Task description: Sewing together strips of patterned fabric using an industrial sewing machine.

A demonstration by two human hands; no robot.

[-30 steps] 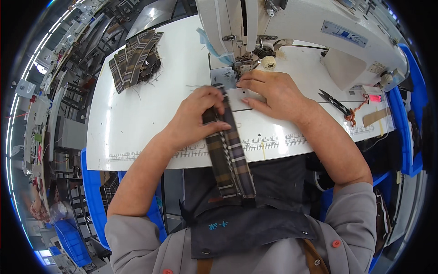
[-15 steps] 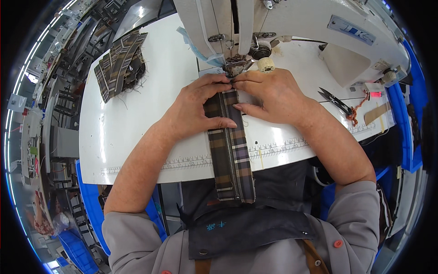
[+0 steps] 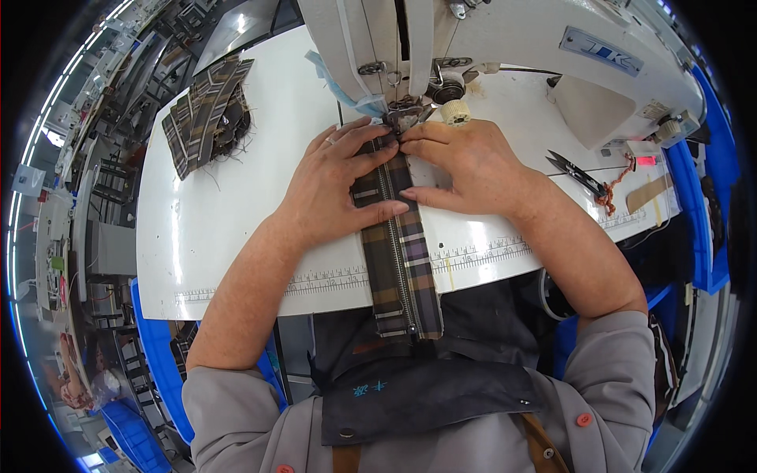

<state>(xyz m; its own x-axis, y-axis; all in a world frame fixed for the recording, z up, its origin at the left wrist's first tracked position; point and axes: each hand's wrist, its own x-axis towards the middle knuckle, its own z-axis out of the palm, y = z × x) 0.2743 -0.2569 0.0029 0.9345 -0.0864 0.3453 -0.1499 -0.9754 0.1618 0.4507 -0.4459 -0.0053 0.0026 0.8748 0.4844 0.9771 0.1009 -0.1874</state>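
A long brown-plaid cloth strip (image 3: 386, 268) with a silver metal zipper (image 3: 403, 284) overhangs the white tabletop's (image 3: 213, 236) front edge, likely light, floppy, stiffer midline; best steadied along its margins, where the left hand (image 3: 327, 189) and right hand (image 3: 465, 169) press, fingers spread.

Left hand (image 3: 331, 185) lay spread on plaid cloth strip (image 3: 380, 276), thumb across metal zipper (image 3: 400, 276). Right hand (image 3: 471, 169) rested at strip's right edge, fingertips close to needle area of white sewing machine (image 3: 505, 39). Strip's lower end reached past edge of white table (image 3: 221, 221). Plaid cloth pile (image 3: 206, 118) lay at left; small scissors (image 3: 582, 175) lay at right, beside orange thread (image 3: 617, 185).
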